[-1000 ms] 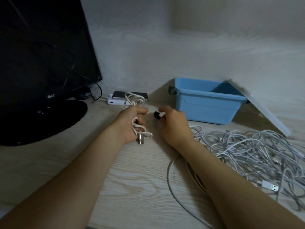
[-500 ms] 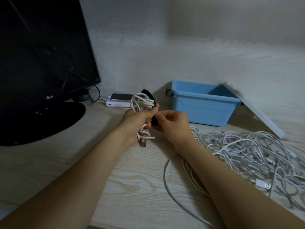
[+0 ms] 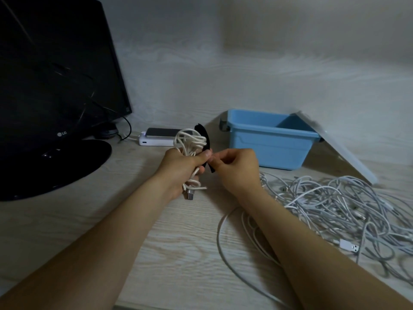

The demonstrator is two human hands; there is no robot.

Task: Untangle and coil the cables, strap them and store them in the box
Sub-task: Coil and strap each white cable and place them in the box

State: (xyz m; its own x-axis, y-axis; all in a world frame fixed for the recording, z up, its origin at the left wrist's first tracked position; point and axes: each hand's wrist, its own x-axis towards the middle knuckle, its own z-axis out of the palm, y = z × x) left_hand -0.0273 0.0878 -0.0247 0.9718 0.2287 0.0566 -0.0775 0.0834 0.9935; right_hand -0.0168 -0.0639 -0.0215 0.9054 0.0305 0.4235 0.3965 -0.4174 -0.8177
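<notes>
My left hand (image 3: 182,170) grips a coiled white cable (image 3: 190,142) upright above the desk; its loops stick out above my fist and a USB plug hangs below. A black strap (image 3: 203,139) runs along the coil's right side. My right hand (image 3: 234,168) pinches the strap's lower end right beside my left thumb. The open blue box (image 3: 270,145) stands behind and to the right of my hands. A big tangle of white cables (image 3: 335,204) lies on the desk at the right.
A black monitor (image 3: 55,74) on a round base fills the left. A white power bank with a phone on it (image 3: 156,136) lies behind my hands. The box's clear lid (image 3: 339,151) leans against its right side. Loose cable loops (image 3: 225,242) trail under my right forearm.
Both hands rose off the desk with the coil. The strap, first only pinched in my right hand, now lies against the coil, with my hands close together.
</notes>
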